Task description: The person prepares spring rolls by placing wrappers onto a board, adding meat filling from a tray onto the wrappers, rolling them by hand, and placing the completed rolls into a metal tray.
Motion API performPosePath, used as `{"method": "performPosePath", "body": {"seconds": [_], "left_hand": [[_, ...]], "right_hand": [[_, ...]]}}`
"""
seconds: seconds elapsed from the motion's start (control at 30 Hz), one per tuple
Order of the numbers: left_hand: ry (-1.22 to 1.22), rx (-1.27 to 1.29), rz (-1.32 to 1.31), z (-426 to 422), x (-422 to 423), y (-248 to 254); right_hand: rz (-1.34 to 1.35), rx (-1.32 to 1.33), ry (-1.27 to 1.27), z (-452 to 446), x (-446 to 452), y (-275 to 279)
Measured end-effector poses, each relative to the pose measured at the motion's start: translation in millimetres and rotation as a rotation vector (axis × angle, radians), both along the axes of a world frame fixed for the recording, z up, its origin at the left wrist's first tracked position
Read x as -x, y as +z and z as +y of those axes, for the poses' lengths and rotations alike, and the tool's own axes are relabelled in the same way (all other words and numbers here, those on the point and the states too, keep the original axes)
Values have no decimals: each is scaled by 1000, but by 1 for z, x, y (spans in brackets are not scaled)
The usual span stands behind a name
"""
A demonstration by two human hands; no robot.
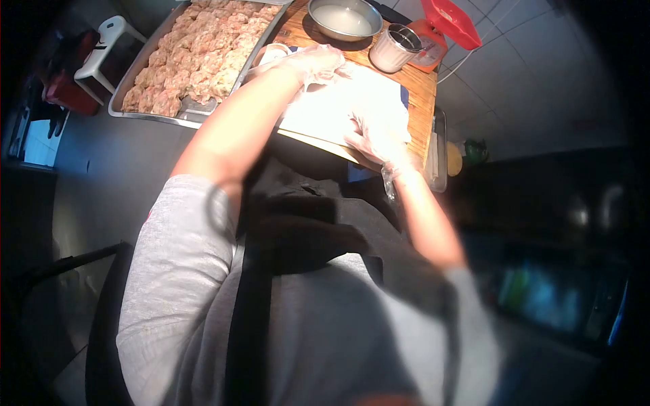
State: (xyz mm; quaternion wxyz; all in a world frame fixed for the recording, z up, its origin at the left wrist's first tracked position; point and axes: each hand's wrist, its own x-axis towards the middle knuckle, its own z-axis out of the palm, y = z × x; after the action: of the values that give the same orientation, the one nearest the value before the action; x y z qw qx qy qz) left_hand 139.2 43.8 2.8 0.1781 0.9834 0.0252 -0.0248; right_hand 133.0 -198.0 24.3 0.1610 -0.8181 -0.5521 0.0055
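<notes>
Both my hands wear clear plastic gloves over a bright white surface (pixel 315 115), which lies on a wooden board. My left hand (pixel 315 64) is at its far edge, beside a small round container (pixel 271 53). The left fingers bend away from view, and glare hides whether they grip anything. Toward the right side of the white surface, my right hand (pixel 380 139) rests with the thumb apart from the fingers. I see nothing held in it, though its fingertips are washed out.
A large metal tray (pixel 189 123) of lumpy raw meat mixture (pixel 196 51) stands to the left. Behind my hands are a metal bowl (pixel 345 19) of whitish liquid, a metal cup (pixel 395 49) and a red scale (pixel 428 46). The wooden board (pixel 423 88) borders a tiled wall (pixel 514 74).
</notes>
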Motion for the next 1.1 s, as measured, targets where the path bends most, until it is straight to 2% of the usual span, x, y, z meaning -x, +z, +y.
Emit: {"method": "performPosePath", "body": {"seconds": [0.07, 0.13, 0.17, 0.27, 0.33, 0.37, 0.47, 0.5, 0.6, 0.67, 0.73, 0.8, 0.83, 0.9, 0.97, 1.0, 1.1], "left_hand": [[67, 251, 40, 4, -6, -4], [111, 344, 70, -1, -3, 0], [123, 312, 76, -3, -1, 4], [59, 103, -31, 3, -6, -11], [13, 14, -77, 5, -7, -12], [4, 14, -65, 7, -9, -12], [-106, 31, -125, 5, -3, -4], [-150, 42, -160, 5, 1, -1], [8, 2, 69, -4, -2, 10], [-56, 25, 32, 0, 0, 11], [-67, 74, 43, -5, 1, 15], [-14, 148, 99, -13, 7, 32], [0, 111, 133, -17, 3, 39], [29, 39, 198, -31, -12, 51], [30, 57, 205, -42, -23, 52], [48, 42, 207, -47, -26, 50], [8, 187, 261, -36, -52, 17]], "right_hand": [[-54, 118, -30, 5, 6, 21], [-135, 48, 19, 19, 22, 36], [-177, 13, 46, 24, 27, 39], [-221, -121, 95, 27, 24, 2], [-109, -34, 92, 28, 24, 7], [-54, 10, 87, 28, 24, 10], [-183, -115, 137, 34, 31, 12], [-221, -81, 149, 36, 37, 19], [-271, -6, 169, 41, 49, 33], [-224, 16, 147, 42, 38, 19], [-428, -164, 189, 40, 57, 30], [-461, -118, 222, 40, 62, 42], [-389, 16, 232, 42, 59, 46], [-278, 91, 204, 39, 47, 42], [-208, -26, 129, 17, 21, 27], [-122, 98, 62, 8, 14, 44], [17, 110, -12, -27, -27, 18]]}}
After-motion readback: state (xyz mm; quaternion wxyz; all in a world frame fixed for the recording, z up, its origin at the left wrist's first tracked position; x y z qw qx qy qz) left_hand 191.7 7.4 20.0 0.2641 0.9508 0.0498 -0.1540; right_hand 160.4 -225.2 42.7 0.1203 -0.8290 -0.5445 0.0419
